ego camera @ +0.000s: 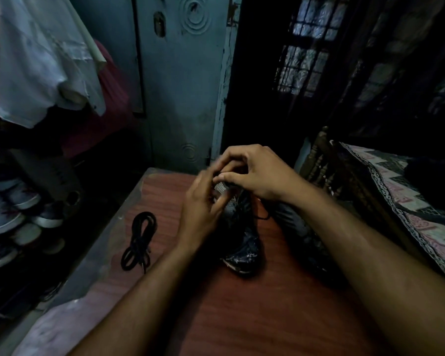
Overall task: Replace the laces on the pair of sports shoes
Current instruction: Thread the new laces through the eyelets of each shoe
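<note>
Dark sports shoe (pixel 242 237) lies on the reddish wooden table (pixel 242 317), long way near-to-far, with both hands at its far end, right hand (pixel 254 170) pinching a black lace, left hand (pixel 203 209) curled on it.

Dim room: blue door (pixel 180 80), barred window (pixel 303 55).
</note>
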Demonstrator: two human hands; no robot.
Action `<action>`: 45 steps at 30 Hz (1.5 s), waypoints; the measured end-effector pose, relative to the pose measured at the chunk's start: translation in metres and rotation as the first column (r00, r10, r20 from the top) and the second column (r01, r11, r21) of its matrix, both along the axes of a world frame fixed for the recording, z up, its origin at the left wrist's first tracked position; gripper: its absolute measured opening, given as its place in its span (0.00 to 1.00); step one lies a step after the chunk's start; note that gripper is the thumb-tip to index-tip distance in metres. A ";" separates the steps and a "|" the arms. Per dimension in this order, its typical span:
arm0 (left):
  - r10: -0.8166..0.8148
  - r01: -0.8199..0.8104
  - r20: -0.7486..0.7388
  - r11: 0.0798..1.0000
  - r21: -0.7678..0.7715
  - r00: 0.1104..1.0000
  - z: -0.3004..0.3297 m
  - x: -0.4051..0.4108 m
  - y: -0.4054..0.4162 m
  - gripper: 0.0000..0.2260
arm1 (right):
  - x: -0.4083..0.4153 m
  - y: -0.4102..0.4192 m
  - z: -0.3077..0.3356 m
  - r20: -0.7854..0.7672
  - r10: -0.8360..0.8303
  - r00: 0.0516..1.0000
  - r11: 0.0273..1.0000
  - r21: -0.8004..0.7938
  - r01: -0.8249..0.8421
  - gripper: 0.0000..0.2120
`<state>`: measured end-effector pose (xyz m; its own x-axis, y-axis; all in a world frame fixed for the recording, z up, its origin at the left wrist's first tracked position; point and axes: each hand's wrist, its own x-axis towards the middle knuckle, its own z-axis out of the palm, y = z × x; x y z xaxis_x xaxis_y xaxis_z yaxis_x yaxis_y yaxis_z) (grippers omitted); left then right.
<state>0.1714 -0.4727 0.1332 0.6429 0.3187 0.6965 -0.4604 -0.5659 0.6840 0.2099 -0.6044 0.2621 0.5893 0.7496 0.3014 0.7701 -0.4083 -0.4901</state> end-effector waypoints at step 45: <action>-0.368 0.228 -0.317 0.887 -0.401 0.874 -0.017 0.011 0.021 0.09 | 0.058 -0.009 -0.105 -0.051 -0.178 0.983 0.962 -0.220 0.163 0.06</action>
